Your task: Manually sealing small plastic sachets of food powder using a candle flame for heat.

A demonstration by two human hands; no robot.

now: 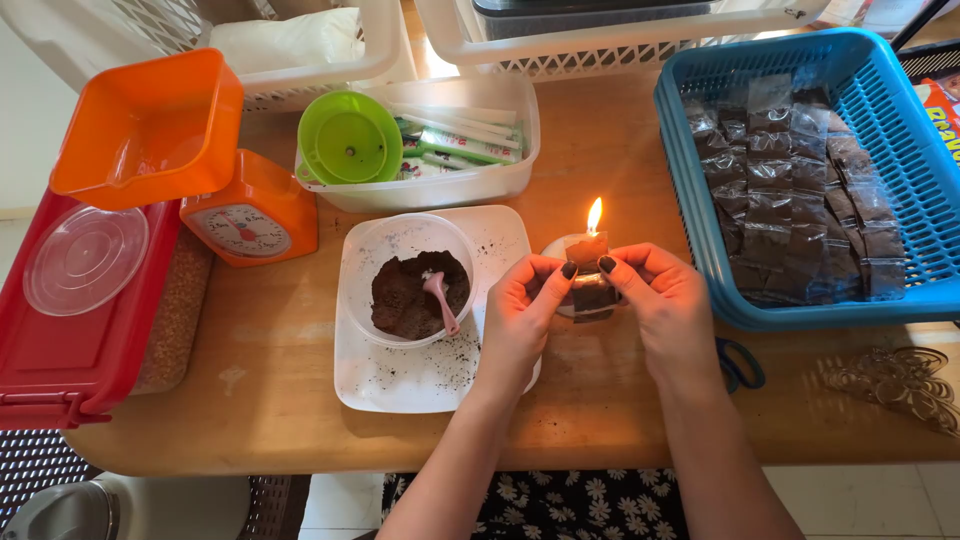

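I hold a small clear packet (590, 285) of dark powder with both hands, its top edge right at the candle flame (594, 214). My left hand (520, 310) pinches the packet's left side between thumb and fingers; my right hand (660, 300) pinches the right side the same way. Both grips are closed on the packet, thumbs nearly meeting at the top. The candle (560, 248) stands just behind the packet, on the wooden table (280, 390). Left of my hands sits a round clear bowl (408, 280) of dark powder with a pink spoon (440, 300) in it, resting on a white square tray (400, 385). Far right, a blue basket (700, 200) holds many filled packets (790, 200). Far left are an orange scale (250, 220) and an orange tub (150, 125). A green funnel (348, 138) lies in a white container (480, 185) beyond the bowl.
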